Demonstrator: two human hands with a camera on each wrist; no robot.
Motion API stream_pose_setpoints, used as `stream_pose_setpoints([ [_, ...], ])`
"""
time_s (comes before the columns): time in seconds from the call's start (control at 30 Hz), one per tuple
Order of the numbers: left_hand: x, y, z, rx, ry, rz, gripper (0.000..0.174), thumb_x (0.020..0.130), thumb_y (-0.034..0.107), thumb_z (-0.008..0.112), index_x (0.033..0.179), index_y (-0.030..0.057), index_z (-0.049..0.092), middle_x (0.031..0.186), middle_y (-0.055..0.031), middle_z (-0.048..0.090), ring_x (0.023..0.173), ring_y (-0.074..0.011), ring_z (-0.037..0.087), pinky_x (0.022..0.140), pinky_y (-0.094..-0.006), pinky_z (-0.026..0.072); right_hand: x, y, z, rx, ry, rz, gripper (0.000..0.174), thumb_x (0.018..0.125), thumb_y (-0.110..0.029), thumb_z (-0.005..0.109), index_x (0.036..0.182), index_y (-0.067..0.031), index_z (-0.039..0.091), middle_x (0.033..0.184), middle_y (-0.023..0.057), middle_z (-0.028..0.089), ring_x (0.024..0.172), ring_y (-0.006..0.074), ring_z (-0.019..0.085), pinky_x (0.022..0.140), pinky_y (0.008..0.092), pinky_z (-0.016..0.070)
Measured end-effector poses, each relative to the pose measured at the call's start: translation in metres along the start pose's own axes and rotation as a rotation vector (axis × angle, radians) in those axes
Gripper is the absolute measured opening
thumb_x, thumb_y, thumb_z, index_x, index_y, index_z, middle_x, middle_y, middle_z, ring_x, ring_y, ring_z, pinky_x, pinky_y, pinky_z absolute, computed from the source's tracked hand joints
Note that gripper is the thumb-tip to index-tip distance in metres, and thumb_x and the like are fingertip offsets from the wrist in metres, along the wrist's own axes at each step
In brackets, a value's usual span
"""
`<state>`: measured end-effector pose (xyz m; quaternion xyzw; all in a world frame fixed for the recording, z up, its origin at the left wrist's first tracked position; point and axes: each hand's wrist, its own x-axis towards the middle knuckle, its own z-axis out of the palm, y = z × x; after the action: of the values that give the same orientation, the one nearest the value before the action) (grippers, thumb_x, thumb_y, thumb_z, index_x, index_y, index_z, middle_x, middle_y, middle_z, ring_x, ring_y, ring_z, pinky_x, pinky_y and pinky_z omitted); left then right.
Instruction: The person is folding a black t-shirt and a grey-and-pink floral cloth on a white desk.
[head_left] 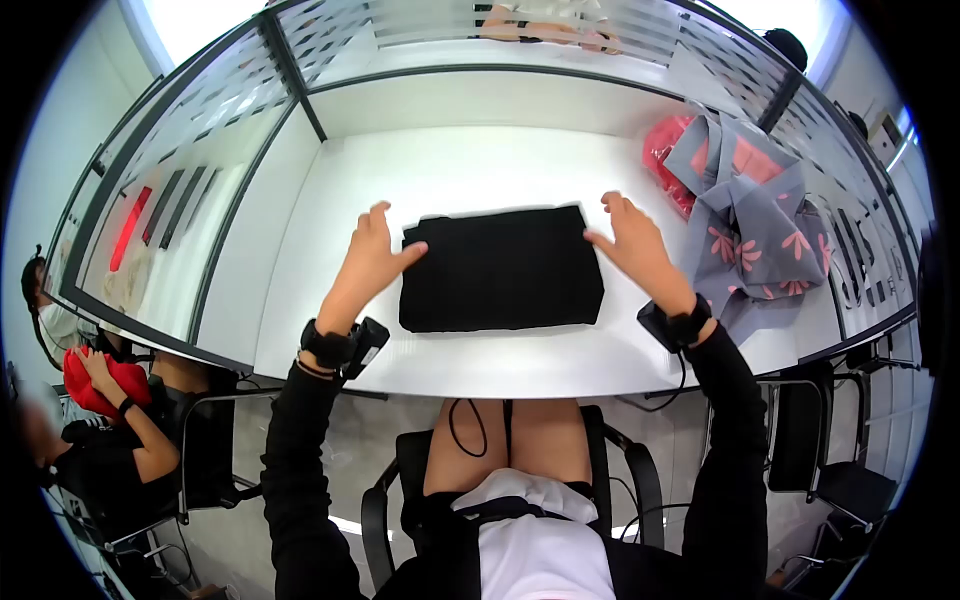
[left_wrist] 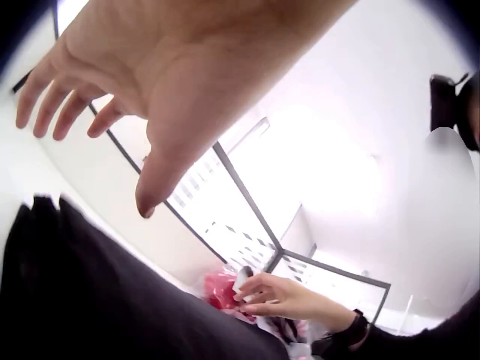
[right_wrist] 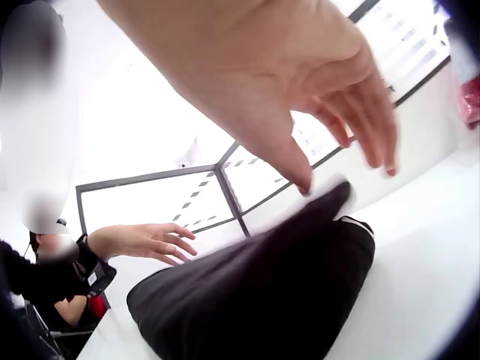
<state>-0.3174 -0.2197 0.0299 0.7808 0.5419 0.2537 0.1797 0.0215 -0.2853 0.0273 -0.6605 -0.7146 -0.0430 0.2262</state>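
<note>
A black cloth point(head_left: 500, 270), folded into a flat rectangle with visible layered edges, lies on the white desk point(head_left: 460, 365). At its left side is my left hand point(head_left: 372, 255), thumb toward the cloth's edge and fingers extended. My right hand point(head_left: 638, 245) is at the opposite side, its thumb tip right by the upper right corner. Neither hand grips anything. In the left wrist view the left hand point(left_wrist: 172, 82) hovers above the dark fabric point(left_wrist: 112, 292), fingers spread. From the right wrist, the right hand point(right_wrist: 300, 90) hangs over the folded cloth point(right_wrist: 262, 292) with loosely bent fingers.
A grey bag with pink flowers point(head_left: 745, 230) and a red plastic package point(head_left: 668, 160) lie at the desk's right. Low partitions point(head_left: 480, 105) enclose the back and sides. Someone seated at left holds a red item point(head_left: 105, 380). A cable point(head_left: 660, 405) hangs by the right wrist.
</note>
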Motion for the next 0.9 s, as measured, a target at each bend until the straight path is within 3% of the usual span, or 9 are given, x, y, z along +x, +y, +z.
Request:
stream_pose_setpoints([
  [0.07, -0.010, 0.005, 0.004, 0.060, -0.030, 0.005, 0.073, 0.076, 0.036, 0.070, 0.124, -0.0079, 0.036, 0.122, -0.0279, 0.040, 0.111, -0.0406, 0.045, 0.092, -0.0415, 0.0411, -0.010, -0.001, 0.001, 0.058, -0.021, -0.003, 0.043, 0.077, -0.029, 0.067, 0.106, -0.0042, 0.047, 0.103, 0.0157, 0.054, 0.088, 0.0341, 0.057, 0.075, 0.0386, 0.0463],
  [0.2, -0.033, 0.035, 0.006, 0.042, -0.102, 0.480, 0.058, 0.073, 0.026, 0.072, 0.119, 0.0009, 0.046, 0.129, -0.0212, 0.039, 0.118, -0.0381, 0.040, 0.097, -0.0394, 0.0364, -0.031, -0.016, -0.013, 0.226, -0.173, 0.002, 0.052, 0.075, -0.032, 0.069, 0.112, -0.0035, 0.046, 0.110, 0.0212, 0.048, 0.096, 0.0370, 0.054, 0.078, 0.0399, 0.0472],
  [0.27, -0.046, 0.052, 0.024, 0.100, -0.140, 0.640, 0.062, 0.069, 0.024, 0.074, 0.120, 0.0022, 0.047, 0.132, -0.0200, 0.036, 0.121, -0.0375, 0.037, 0.100, -0.0400, 0.0337, -0.043, -0.023, -0.012, 0.249, -0.179, -0.187, 0.061, 0.072, -0.036, 0.071, 0.117, -0.0044, 0.045, 0.120, 0.0240, 0.042, 0.111, 0.0393, 0.044, 0.088, 0.0408, 0.0427],
  [0.33, -0.056, 0.064, 0.048, 0.298, -0.225, 0.690, 0.078, 0.069, 0.037, 0.072, 0.128, -0.0012, 0.038, 0.135, -0.0250, 0.031, 0.124, -0.0408, 0.032, 0.102, -0.0483, 0.0283, -0.048, -0.024, -0.010, 0.117, -0.263, -0.439, 0.085, 0.066, -0.047, 0.073, 0.128, -0.0004, 0.038, 0.135, 0.0275, 0.029, 0.130, 0.0411, 0.022, 0.102, 0.0447, 0.0301],
  [0.47, -0.057, 0.067, 0.078, 0.517, -0.313, 0.684, 0.098, 0.067, 0.057, 0.065, 0.133, -0.0060, 0.028, 0.135, -0.0318, 0.027, 0.125, -0.0455, 0.028, 0.101, -0.0564, 0.0238, -0.067, -0.029, 0.012, -0.052, -0.360, -0.557, 0.111, 0.060, -0.062, 0.068, 0.128, 0.0159, 0.028, 0.137, 0.0313, 0.024, 0.130, 0.0419, 0.025, 0.102, 0.0485, 0.0279],
  [0.7, -0.085, 0.070, 0.073, 0.491, -0.337, 0.692, 0.111, 0.061, 0.070, 0.060, 0.134, -0.0061, 0.028, 0.135, -0.0317, 0.028, 0.124, -0.0447, 0.030, 0.100, -0.0548, 0.0250, -0.092, -0.032, 0.003, 0.022, -0.365, -0.644, 0.117, 0.054, -0.066, 0.066, 0.128, 0.0152, 0.028, 0.133, 0.0345, 0.027, 0.125, 0.0453, 0.030, 0.099, 0.0491, 0.0322],
  [0.83, -0.124, 0.077, 0.067, 0.697, -0.325, 0.698, 0.107, 0.057, 0.061, 0.069, 0.135, 0.0004, 0.030, 0.137, -0.0263, 0.029, 0.124, -0.0397, 0.033, 0.100, -0.0519, 0.0260, -0.120, -0.052, -0.013, -0.203, -0.446, -0.672, 0.108, 0.050, -0.049, 0.076, 0.129, 0.0095, 0.032, 0.129, 0.0304, 0.035, 0.120, 0.0411, 0.037, 0.096, 0.0446, 0.0374],
  [0.87, -0.134, 0.076, 0.070, 0.762, -0.294, 0.707, 0.084, 0.068, 0.044, 0.067, 0.134, 0.0038, 0.034, 0.136, -0.0233, 0.033, 0.121, -0.0368, 0.037, 0.099, -0.0498, 0.0293, -0.131, -0.051, -0.007, -0.167, -0.363, -0.677, 0.093, 0.059, -0.038, 0.076, 0.128, 0.0072, 0.035, 0.128, 0.0275, 0.038, 0.118, 0.0374, 0.040, 0.095, 0.0412, 0.0388],
  [0.9, -0.141, 0.068, 0.079, 0.706, 0.015, 0.780, 0.059, 0.076, 0.025, 0.059, 0.129, 0.0052, 0.042, 0.131, -0.0198, 0.042, 0.115, -0.0328, 0.046, 0.096, -0.0440, 0.0366, -0.138, -0.050, -0.004, -0.047, -0.229, -0.685, 0.070, 0.065, -0.028, 0.073, 0.119, 0.0048, 0.044, 0.116, 0.0204, 0.049, 0.106, 0.0317, 0.049, 0.085, 0.0373, 0.0457],
])
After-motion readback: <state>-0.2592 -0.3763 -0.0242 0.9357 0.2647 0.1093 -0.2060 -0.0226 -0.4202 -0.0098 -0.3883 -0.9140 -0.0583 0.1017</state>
